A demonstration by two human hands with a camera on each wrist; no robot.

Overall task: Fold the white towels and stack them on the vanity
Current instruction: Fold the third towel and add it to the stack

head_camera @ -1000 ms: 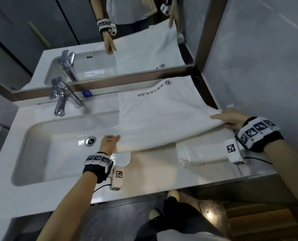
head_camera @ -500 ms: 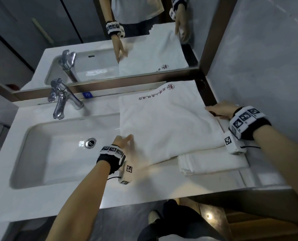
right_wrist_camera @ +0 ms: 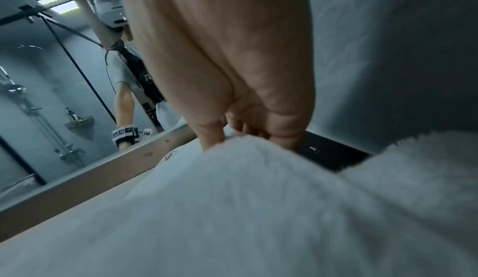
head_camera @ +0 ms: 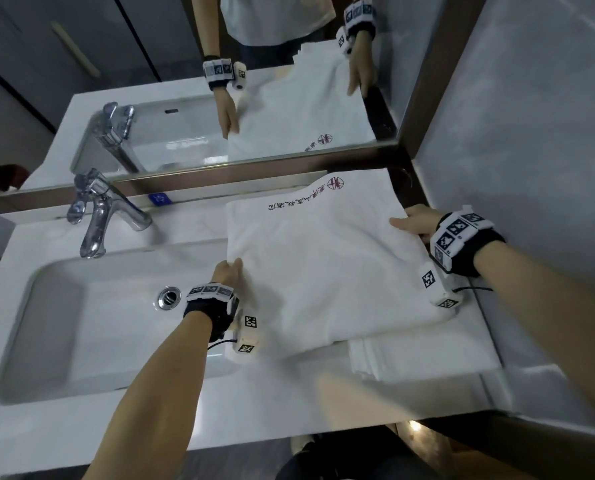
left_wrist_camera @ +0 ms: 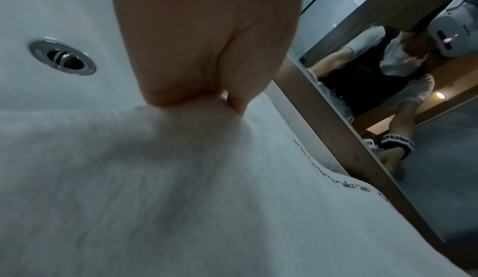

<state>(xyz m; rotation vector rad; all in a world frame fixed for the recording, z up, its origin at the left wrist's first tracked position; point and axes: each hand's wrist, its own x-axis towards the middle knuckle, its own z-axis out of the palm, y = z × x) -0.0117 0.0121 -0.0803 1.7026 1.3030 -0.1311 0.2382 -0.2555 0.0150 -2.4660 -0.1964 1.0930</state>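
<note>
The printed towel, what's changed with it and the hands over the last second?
The left hand slid from the printed towel's near-left corner farther up its left edge and pinches it there. The right hand moved up the right edge toward the mirror, keeping its grip. The towel's near edge dropped and now covers more of the folded towel beneath. That folded towel and the faucet stayed put.

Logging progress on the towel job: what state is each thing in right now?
Large white towel with dark lettering: half-folded, both side edges held.
Folded white towel: underneath it, on the vanity.
Left hand: pinches the left edge.
Right hand: grips the right edge.
Chrome faucet: no water visible.
</note>
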